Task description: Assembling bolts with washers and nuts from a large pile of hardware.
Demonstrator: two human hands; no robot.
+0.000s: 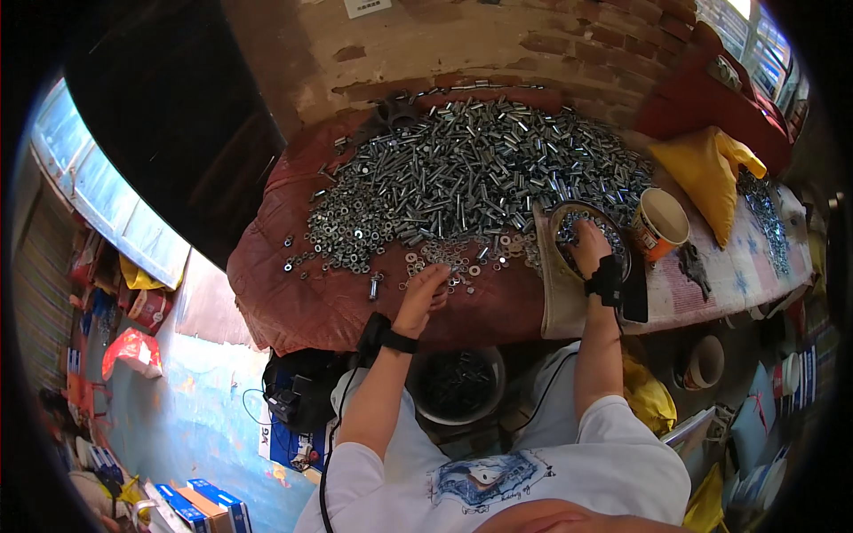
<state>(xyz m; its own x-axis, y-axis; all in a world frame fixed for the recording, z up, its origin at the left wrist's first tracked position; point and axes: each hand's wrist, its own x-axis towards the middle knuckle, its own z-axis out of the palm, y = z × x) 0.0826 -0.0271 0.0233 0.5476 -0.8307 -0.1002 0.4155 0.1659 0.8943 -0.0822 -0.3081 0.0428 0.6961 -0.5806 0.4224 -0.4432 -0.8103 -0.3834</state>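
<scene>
My left hand (421,300) is over the front part of the red padded cover, beside a patch of loose washers (453,256). Its fingers are bent together, and whatever they hold is too small to make out. My right hand (588,250) reaches into a round, dark-rimmed bowl (627,259) with small metal parts in it. The right fingers curl down among those parts, their tips partly hidden. Behind both hands spreads a large heap of metal sleeves (480,169), with many nuts (346,233) at its left edge. One assembled bolt (374,286) lies left of my left hand.
An orange and white paper tub (661,224) stands right of the bowl, with a yellow bag (711,173) behind it. Below, between my knees, sits a bucket (498,377) of dark parts. A brick wall (498,44) closes off the back.
</scene>
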